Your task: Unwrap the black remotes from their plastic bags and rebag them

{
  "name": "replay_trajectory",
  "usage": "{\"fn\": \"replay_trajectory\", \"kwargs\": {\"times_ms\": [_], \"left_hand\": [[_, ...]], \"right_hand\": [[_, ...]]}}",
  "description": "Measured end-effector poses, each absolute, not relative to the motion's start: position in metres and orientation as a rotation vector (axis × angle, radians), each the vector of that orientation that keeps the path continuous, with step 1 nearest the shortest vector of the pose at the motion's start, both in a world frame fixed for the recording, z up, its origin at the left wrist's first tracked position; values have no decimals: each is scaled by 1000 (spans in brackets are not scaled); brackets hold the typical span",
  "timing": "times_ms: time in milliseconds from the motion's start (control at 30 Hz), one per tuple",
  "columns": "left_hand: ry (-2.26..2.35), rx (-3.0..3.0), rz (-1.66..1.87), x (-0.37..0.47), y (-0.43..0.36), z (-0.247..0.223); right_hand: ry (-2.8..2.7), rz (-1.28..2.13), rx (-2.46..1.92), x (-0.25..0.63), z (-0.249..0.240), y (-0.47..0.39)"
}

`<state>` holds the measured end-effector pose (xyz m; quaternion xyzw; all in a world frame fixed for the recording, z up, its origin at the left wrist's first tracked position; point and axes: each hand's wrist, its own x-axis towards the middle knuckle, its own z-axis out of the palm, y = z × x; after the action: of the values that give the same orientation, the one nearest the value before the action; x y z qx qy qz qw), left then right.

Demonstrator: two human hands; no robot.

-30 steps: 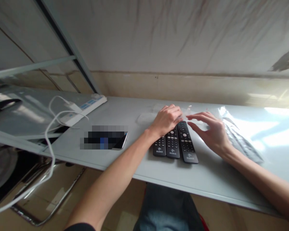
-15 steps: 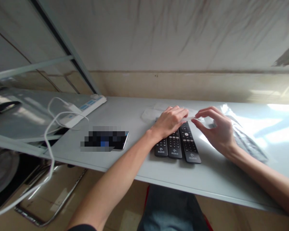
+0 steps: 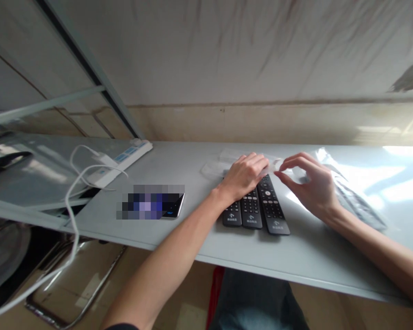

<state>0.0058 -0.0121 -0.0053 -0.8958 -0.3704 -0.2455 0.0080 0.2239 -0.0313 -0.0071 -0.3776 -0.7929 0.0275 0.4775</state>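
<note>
1. three remotes lay side by side on the desk, near ends exposed.
2. the left hand was curled over the remotes' far ends; the right hand had its thumb and fingertip nearly meeting at clear film (a bagged item lay beside that wrist).
3. whether either hand grasped the film could not be told; it was thin and partly hidden.
4. step in hand, as judged: working the film.
5. the next move called for a sure fingertip pinch, remotes undisturbed.
</note>
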Motion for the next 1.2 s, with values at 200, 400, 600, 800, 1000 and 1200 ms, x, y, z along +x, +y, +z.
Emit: {"fn": "replay_trajectory", "kwargs": {"times_ms": [200,400,600,800,1000,1200], "left_hand": [[-1112,-2798,-786,4,-11,-5],[-1157,-2813,-701,4,-12,-1],[-1188,-2828,-709,2,-11,-4],[-1224,-2856,-802,3,-11,-9],[-1215,-2886,-737,6,-13,-7],[-1254,-2757,-720,2,-10,-7]], "right_hand": [[-1922,117,-917,223,-13,-31],[-1998,77,-870,222,-10,-33],[-1932,23,-885,226,-12,-31],[-1908,57,-914,227,-14,-31],[-1912,22,-916,226,-8,-32],[-1922,18,-910,223,-5,-35]]}}
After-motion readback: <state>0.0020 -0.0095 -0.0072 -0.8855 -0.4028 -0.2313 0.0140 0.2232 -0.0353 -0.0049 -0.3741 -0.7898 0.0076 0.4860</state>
